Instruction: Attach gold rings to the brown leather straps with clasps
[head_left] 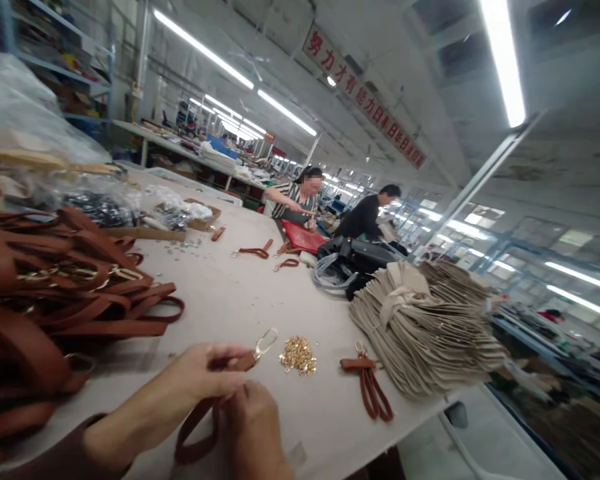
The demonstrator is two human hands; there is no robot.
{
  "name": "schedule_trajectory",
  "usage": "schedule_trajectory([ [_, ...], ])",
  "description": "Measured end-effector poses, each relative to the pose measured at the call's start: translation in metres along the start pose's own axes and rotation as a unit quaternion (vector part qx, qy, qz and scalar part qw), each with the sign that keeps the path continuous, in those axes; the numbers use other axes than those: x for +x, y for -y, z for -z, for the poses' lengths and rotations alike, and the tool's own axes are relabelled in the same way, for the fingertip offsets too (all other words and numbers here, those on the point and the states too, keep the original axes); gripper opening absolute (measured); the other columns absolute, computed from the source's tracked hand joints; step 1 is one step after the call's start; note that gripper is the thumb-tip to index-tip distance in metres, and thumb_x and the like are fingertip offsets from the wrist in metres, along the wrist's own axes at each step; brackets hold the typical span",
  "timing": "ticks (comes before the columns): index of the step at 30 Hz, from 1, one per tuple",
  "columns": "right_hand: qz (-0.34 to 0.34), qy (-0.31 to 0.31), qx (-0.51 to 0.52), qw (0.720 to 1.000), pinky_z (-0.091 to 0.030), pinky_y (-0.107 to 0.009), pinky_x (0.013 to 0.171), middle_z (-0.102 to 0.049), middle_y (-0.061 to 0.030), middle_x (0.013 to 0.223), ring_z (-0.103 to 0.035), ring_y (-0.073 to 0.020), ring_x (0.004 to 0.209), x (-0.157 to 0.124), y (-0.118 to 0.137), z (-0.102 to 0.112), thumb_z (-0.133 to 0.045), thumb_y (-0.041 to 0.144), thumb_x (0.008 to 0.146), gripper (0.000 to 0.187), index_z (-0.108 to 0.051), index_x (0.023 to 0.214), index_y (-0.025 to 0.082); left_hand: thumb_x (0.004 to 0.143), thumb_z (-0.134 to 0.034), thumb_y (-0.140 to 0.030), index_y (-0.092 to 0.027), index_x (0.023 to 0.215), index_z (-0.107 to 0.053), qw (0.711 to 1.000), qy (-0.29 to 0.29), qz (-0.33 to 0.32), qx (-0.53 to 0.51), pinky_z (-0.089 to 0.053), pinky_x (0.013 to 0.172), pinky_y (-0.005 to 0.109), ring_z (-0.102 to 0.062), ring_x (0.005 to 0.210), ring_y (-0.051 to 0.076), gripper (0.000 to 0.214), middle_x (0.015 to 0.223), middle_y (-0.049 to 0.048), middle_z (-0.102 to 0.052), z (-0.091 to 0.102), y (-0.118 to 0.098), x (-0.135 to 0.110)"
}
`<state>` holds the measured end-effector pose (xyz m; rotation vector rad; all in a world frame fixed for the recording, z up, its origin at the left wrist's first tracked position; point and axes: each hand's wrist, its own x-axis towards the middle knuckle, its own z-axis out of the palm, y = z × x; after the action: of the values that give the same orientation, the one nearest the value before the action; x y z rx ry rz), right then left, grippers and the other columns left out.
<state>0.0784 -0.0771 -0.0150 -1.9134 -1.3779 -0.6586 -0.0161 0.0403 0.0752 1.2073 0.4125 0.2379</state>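
Observation:
My left hand [205,373] is closed around the end of a brown leather strap [197,437], close to its gold snap hook [266,342], which sticks out past the fingertips. Just below, my right hand [254,420] is closed on the same strap, its fingertips meeting the left ones. The strap hangs in a loop beneath both hands. What the pinched right fingers hold besides the strap is hidden. Right of the hook lies a pile of small gold metal pieces [299,355] on the pale table [220,287]. Further right rest finished-looking brown straps with hooks [369,383].
A large heap of brown straps [95,287] fills the left side. Tied beige fabric pieces [425,327] stand at the right edge. Behind are black bags [355,257], a red bag [303,237], plastic-wrapped parts [100,203], and two people [295,200] across the table.

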Motion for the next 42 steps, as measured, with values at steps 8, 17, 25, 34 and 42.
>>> schedule_trajectory([
  [8,-0.322,0.054,0.281,0.903,-0.052,-0.024,0.058,-0.067,0.0004,0.063,-0.064,-0.0144,0.058,0.002,-0.016,0.069,-0.064,0.036,0.087,0.020,-0.069,0.090,0.017,0.063,-0.073,-0.023,-0.014,0.080,-0.057,0.999,0.029,-0.031,0.000,-0.039,0.053,0.022,-0.049,0.053,0.007,0.025,0.066,-0.0049,-0.057,-0.008,0.030,0.016],
  [17,-0.407,0.029,0.457,0.791,-0.054,-0.027,0.059,-0.069,-0.0012,0.067,-0.064,-0.0134,0.058,0.001,-0.007,0.059,-0.078,0.033,0.076,0.021,-0.072,0.087,0.017,0.078,-0.058,-0.016,-0.013,0.092,-0.066,0.989,0.098,-0.078,0.075,-0.036,0.058,0.022,-0.051,0.063,0.009,0.017,0.072,-0.0005,-0.063,-0.016,0.037,0.004],
  [25,-0.392,0.055,0.411,0.821,-0.053,-0.030,0.060,-0.065,-0.0001,0.060,-0.061,-0.0145,0.059,0.003,-0.011,0.065,-0.076,0.034,0.074,0.017,-0.074,0.082,0.018,0.080,-0.055,-0.011,-0.016,0.099,-0.070,0.980,0.124,-0.086,0.130,-0.041,0.061,0.022,-0.057,0.072,0.012,0.025,0.083,0.0012,-0.069,-0.015,0.037,0.000],
  [34,-0.433,0.051,0.423,0.794,-0.053,-0.027,0.061,-0.067,0.0005,0.063,-0.063,-0.0131,0.059,-0.011,-0.008,0.065,-0.074,0.040,0.077,0.024,-0.066,0.080,0.018,0.089,-0.048,-0.012,-0.019,0.101,-0.071,0.943,0.118,-0.157,0.270,-0.045,0.080,0.027,-0.063,0.084,0.015,0.027,0.090,0.0009,-0.072,-0.019,0.037,-0.006],
  [42,-0.420,0.041,0.402,0.812,-0.052,-0.024,0.059,-0.064,0.0024,0.069,-0.061,-0.0121,0.061,-0.014,0.002,0.067,-0.069,0.040,0.082,0.025,-0.055,0.078,0.020,0.088,-0.049,-0.012,-0.020,0.097,-0.070,0.939,0.133,-0.159,0.274,-0.047,0.077,0.025,-0.063,0.082,0.015,0.024,0.087,0.0007,-0.070,-0.021,0.038,-0.007],
])
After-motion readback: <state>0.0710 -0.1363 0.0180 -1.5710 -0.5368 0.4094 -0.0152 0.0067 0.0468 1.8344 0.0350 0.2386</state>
